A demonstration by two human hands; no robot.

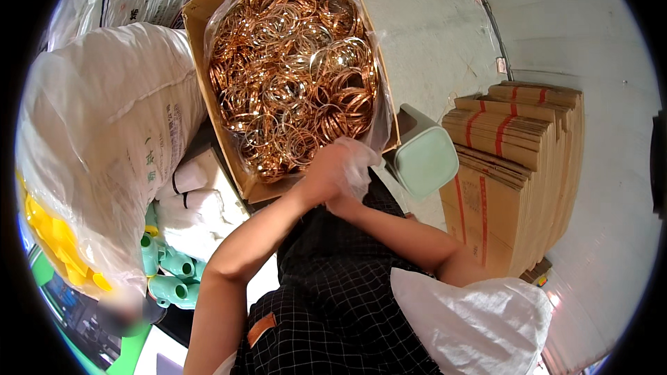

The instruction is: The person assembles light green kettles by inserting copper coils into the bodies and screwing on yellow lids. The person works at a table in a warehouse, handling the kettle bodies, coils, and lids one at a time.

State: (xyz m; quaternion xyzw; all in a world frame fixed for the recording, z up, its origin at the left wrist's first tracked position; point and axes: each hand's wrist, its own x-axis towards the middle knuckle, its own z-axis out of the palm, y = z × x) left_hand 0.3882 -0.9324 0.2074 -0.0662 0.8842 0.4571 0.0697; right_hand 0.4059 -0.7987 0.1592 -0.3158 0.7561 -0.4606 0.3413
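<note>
My left hand (325,172) is closed on crumpled clear plastic film (358,167) at the near right corner of an open cardboard box (201,73). Just below it, my right hand (340,203) presses up against the same film; its fingers are largely hidden by the left hand and the plastic. Thin shiny copper-coloured metal rings (292,62) fill the box in a tangled heap. A clear plastic liner (381,107) lies along the box's inner wall. Whether the film in my hands is part of that liner, I cannot tell.
Right of the box stands a bin with a pale green lid (427,162). Flattened cardboard boxes (486,215) lean by the wall. Large white plastic sacks (104,111) bulge at left, above yellow parts (59,239) and teal plastic tube pieces (174,264).
</note>
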